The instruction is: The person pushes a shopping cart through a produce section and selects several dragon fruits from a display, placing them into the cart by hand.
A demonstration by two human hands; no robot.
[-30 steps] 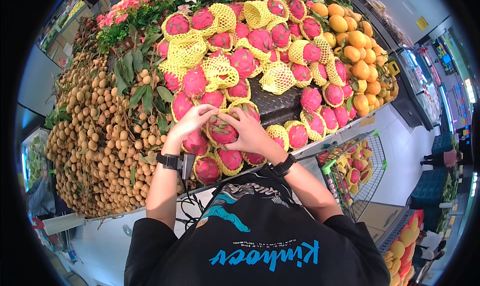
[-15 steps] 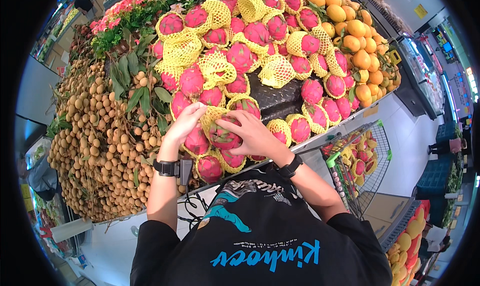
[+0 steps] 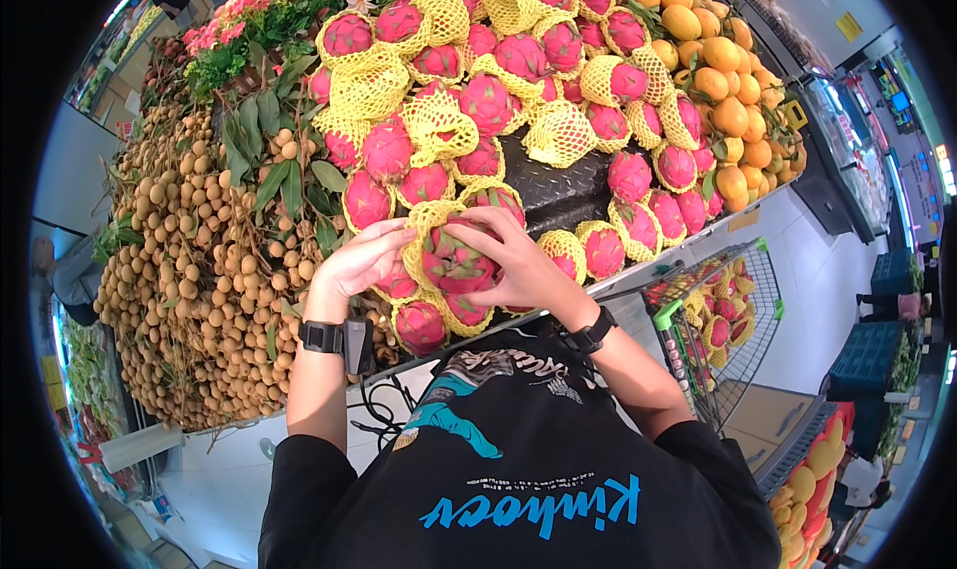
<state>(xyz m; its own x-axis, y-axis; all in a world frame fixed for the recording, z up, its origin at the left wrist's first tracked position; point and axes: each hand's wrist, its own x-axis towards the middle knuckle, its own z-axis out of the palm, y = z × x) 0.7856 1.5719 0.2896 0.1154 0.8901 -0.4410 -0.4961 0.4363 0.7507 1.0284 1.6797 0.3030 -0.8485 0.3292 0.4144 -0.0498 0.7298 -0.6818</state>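
Observation:
Between my hands is a pink dragon fruit [image 3: 457, 260] with greenish scales, over the near edge of the display. My right hand [image 3: 520, 268] grips its right side, with fingers over the top and the thumb below. A yellow foam net [image 3: 417, 254] wraps the fruit's left side. My left hand [image 3: 365, 260] has its fingertips closed at the net's upper left edge; the thumb is partly hidden. Other dragon fruits lie right around it, including one in a net [image 3: 420, 327] just below and another [image 3: 368, 201] above my left hand.
Longans [image 3: 204, 270] with leafy stems are heaped at left, orange mangoes [image 3: 731, 118] at far right. A black textured tray surface [image 3: 558, 185] shows among the dragon fruits. A wire shopping cart [image 3: 748, 320] with netted dragon fruits stands at right. Pink flowers [image 3: 234, 16] line the back left.
The dragon fruit has come slightly nearer and more of its scaled end shows. My left fingers have straightened somewhat and lowered along the net; my right hand still grips the fruit.

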